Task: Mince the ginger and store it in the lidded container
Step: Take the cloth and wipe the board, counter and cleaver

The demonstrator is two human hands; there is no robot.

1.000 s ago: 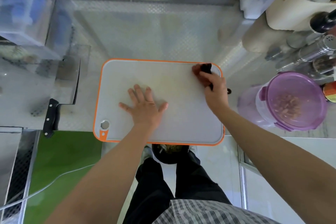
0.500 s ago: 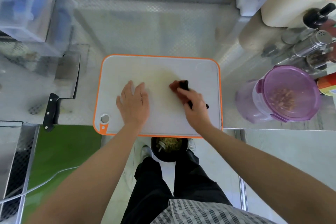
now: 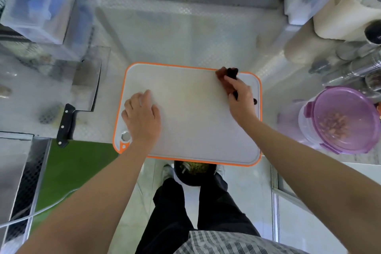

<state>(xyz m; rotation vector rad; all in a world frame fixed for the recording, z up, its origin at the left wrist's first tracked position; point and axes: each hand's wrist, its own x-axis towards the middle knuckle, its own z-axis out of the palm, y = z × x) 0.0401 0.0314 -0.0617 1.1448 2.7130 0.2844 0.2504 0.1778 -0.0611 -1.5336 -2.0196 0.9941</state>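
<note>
A white cutting board (image 3: 191, 121) with an orange rim lies on the steel counter. My right hand (image 3: 240, 99) grips a dark red-brown cloth (image 3: 223, 74) and presses it on the board's far right corner. My left hand (image 3: 142, 117) rests flat on the board's left side, fingers slightly bent. A clear container with a purple lid (image 3: 344, 119) stands to the right, lid on, minced ginger visible inside. A cleaver (image 3: 82, 95) with a black handle lies on the counter left of the board.
Clear plastic boxes (image 3: 41, 2) stand at the back left. Jars, shakers and a cream jug (image 3: 350, 16) crowd the back right. A black bin (image 3: 193, 173) with scraps sits on the floor under the board's near edge. A green mat (image 3: 72, 171) lies lower left.
My right hand has swept the cloth from the board's middle to its far right corner. My left hand has slid leftward along the board.
</note>
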